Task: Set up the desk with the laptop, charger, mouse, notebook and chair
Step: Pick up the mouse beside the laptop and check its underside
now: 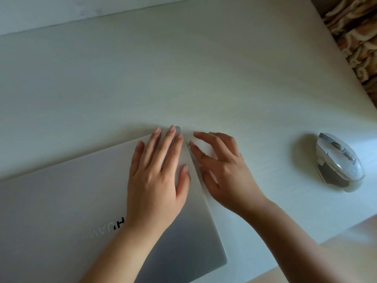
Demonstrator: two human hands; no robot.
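Observation:
A silver laptop [67, 197] lies closed on the white desk [183, 68], at the lower left, with its logo upside down to me. My left hand [157, 176] rests flat on the lid near its far right corner, fingers spread. My right hand [222, 172] sits just beside the laptop's right edge, fingertips touching that edge and the desk, fingers apart. A white and grey mouse [338, 160] stands on the desk to the right, well apart from both hands. Charger, notebook and chair are not in view.
The desk's right edge runs diagonally past the mouse, with a brown patterned fabric [355, 33] beyond it at the upper right. A pale wall [61, 11] borders the desk's far side. A wooden floor [336, 262] shows at the lower right.

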